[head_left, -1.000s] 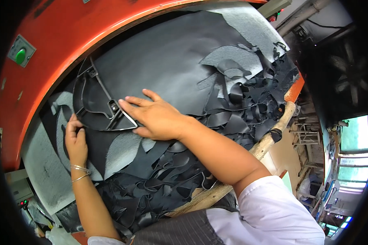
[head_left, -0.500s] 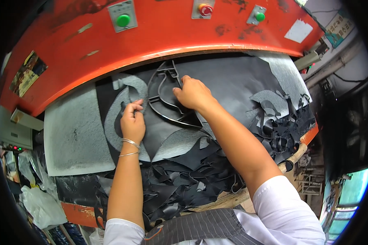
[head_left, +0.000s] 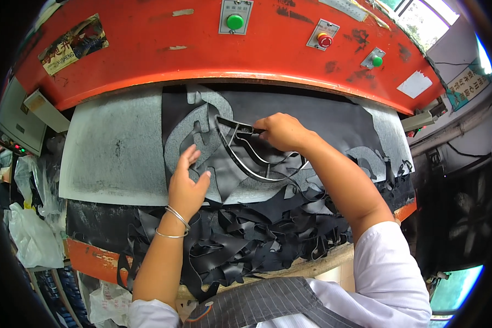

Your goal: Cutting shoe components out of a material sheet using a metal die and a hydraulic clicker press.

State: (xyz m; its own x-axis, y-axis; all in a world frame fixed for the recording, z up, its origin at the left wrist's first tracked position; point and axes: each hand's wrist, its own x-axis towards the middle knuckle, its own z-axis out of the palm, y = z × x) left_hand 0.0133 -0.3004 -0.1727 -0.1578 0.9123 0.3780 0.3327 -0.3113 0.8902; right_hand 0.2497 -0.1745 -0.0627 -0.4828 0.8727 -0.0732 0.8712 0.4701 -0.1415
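Observation:
My right hand (head_left: 283,133) grips the top edge of a curved metal cutting die (head_left: 245,168), which is tilted over the black leather-like sheet (head_left: 325,117). Whether the die's lower edge touches the sheet cannot be told. Left of the die, my left hand (head_left: 189,187) hovers with fingers apart and holds nothing. Beyond its fingertips, curved openings in the sheet show the pale grey board (head_left: 112,147) underneath. A loose-looking black cut piece (head_left: 189,143) lies within one opening.
A red press beam (head_left: 164,63) spans the back, with green buttons (head_left: 235,22) and a red knob (head_left: 324,39). Black scraps (head_left: 246,235) heap along the near edge. Plastic bags (head_left: 35,235) hang at left; a fan (head_left: 467,218) stands at right.
My right hand has turned and tilted the die, swinging its top to the left. My left hand has drawn back from the sheet and spread its fingers. The view has shifted left.

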